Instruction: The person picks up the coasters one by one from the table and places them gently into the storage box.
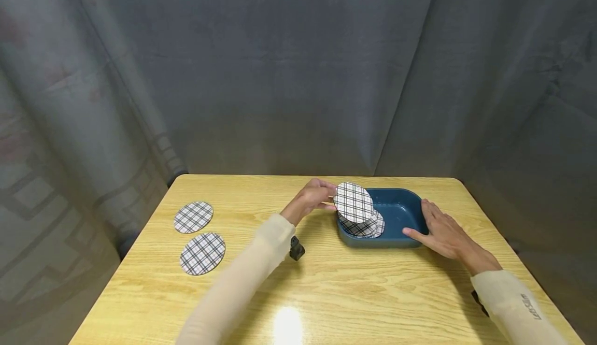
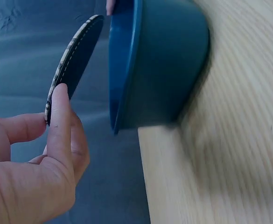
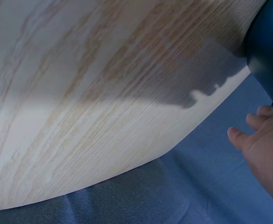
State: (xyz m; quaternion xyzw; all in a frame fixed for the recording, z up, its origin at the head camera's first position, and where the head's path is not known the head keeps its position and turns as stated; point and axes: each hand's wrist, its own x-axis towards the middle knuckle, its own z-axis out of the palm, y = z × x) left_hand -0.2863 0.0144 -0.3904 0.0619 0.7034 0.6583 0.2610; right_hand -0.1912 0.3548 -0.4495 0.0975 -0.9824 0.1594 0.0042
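My left hand point(image 1: 313, 196) pinches a round plaid coaster point(image 1: 353, 202) by its left edge, tilted over the left end of a dark blue basin point(image 1: 401, 242). In the left wrist view, this coaster point(image 2: 73, 63) shows a stitched rim and dark underside, held between thumb and fingers beside the basin wall point(image 2: 169, 65). Several more plaid coasters point(image 1: 379, 226) lie overlapping inside the basin's left end, partly hidden by the held one. At the basin's right end rests my right hand point(image 1: 443, 232), fingers extended along the side and thumb over the near rim.
Two plaid coasters, a farther one point(image 1: 193, 217) and a nearer one point(image 1: 202, 254), lie apart on the left of the wooden table point(image 1: 354, 298). Grey curtains point(image 1: 289, 75) hang behind the table's far edge and along both sides.
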